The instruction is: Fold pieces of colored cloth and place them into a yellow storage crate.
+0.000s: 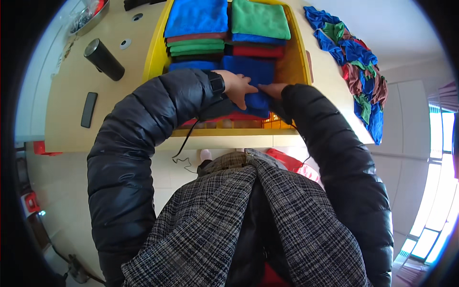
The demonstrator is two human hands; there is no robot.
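Note:
Both my hands reach into a yellow crate [300, 48] of folded cloths. My left hand [236, 89] lies on a folded blue cloth [256, 68] in the near part of the crate, its fingers spread apart. From the other side my right hand [273, 90] touches the same cloth's right part; its sleeve hides much of it, and its grip is unclear. Farther back stand two stacks, one topped by a blue cloth [197, 18], the other by a green cloth [260, 20]. Brown, green and red cloths show beneath. My left forearm partly covers the near left stack.
Loose crumpled cloths [361, 55] lie along the table's right edge. On the left are a black tumbler [104, 59], a phone [89, 110], a small white round object [125, 44] and a metal bowl [95, 21]. A black cord [185, 141] hangs near my left sleeve.

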